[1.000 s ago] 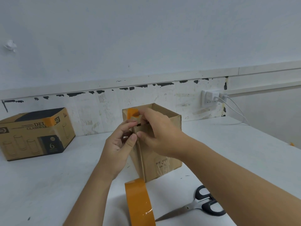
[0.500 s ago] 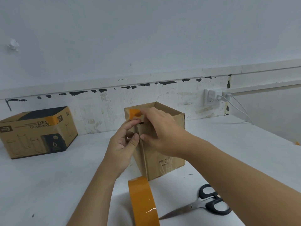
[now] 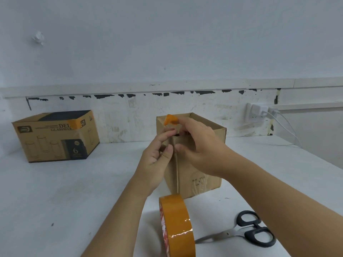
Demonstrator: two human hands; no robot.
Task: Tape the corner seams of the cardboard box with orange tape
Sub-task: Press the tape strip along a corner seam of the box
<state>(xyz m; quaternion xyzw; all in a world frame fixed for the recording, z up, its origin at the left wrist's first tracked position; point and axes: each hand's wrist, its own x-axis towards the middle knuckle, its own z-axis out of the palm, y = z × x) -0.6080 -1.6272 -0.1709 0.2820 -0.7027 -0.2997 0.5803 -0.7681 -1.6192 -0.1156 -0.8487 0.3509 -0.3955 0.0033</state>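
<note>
Open cardboard box (image 3: 202, 164) at frame centre on white table (image 3: 55, 201). Right hand (image 3: 200, 147) pinches orange tape strip (image 3: 170, 120) at box's top near corner. Left hand (image 3: 157, 154) presses fingertips on same corner seam, gripping nothing. Tape roll (image 3: 176, 227) upright, lower centre; scissors (image 3: 246, 229) lower right. Printed carton (image 3: 55, 136) at left.

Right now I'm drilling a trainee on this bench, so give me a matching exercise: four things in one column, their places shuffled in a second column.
Things:
1. orange tape roll
2. scissors
3. glassware box
4. small piece of orange tape

Places:
A. far left, by the wall
B. at the open cardboard box's top near corner, at the right hand's fingertips
C. flat on the table, bottom right
D. on edge, in front of the open box

Pairs: 1-D, 2-C, 3-A, 4-B
</note>
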